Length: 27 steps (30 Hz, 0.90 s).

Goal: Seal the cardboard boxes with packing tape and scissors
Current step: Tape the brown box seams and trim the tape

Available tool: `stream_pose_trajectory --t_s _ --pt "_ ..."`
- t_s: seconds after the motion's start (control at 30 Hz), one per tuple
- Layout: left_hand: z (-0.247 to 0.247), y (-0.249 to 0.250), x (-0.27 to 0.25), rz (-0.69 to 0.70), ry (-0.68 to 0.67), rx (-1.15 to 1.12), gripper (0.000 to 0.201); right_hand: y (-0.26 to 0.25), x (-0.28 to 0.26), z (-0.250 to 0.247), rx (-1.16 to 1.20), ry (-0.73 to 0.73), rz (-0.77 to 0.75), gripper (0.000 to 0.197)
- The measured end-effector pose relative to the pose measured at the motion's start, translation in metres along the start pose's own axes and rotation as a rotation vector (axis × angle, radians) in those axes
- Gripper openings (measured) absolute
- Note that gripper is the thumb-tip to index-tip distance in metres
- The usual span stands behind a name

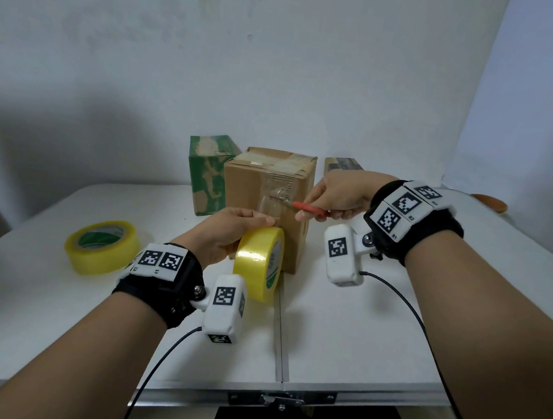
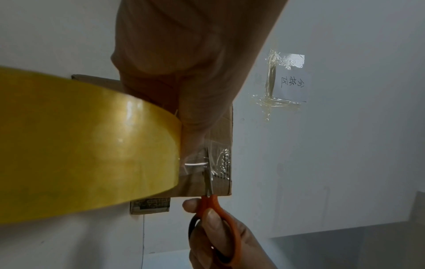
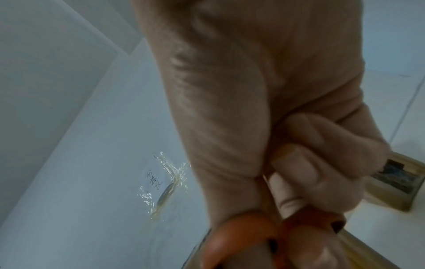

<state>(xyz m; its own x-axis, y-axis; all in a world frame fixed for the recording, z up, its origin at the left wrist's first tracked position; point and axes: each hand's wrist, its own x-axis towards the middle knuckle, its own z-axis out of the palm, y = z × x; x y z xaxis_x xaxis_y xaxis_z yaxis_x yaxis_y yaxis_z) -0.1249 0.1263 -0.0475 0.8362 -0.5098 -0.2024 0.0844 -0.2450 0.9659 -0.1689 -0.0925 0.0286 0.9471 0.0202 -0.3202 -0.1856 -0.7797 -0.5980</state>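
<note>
Fingers (image 1: 305, 212) work orange scissors (image 2: 216, 214) cutting tape (image 2: 195, 163) at brown box (image 1: 301, 177)

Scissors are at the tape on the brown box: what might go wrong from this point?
1. The scissors cut close to the left hand that holds the tape roll, so its fingertips could get nicked.
2. The clear tape strip looks wrinkled near the blades; it may fold onto itself and seal poorly.
3. The blades lie against the brown box and could score the cardboard.
</note>
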Motion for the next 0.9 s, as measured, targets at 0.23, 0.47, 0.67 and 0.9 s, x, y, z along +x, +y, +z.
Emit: stream_pose_trajectory --t_s 0.23,0.47,0.67,0.9 --pt "-0.002 0.002 0.0 -0.013 -0.035 0.027 0.034 -0.018 -0.007 0.008 -0.119 -0.01 -0.009 0.035" --pt "-0.001 0.009 -0.003 -0.01 -0.004 0.102 0.024 -0.015 -0.001 0.015 -0.161 0.125 -0.096 0.048" --pt "-0.004 0.004 -0.001 0.02 0.006 0.156 0.019 -0.01 0.0 0.023 -0.081 -0.131 -0.01 0.051" --pt "-0.029 0.004 0.001 0.115 0.179 0.519 0.02 0.003 -0.006 0.031 -0.404 -0.32 0.179 0.034"
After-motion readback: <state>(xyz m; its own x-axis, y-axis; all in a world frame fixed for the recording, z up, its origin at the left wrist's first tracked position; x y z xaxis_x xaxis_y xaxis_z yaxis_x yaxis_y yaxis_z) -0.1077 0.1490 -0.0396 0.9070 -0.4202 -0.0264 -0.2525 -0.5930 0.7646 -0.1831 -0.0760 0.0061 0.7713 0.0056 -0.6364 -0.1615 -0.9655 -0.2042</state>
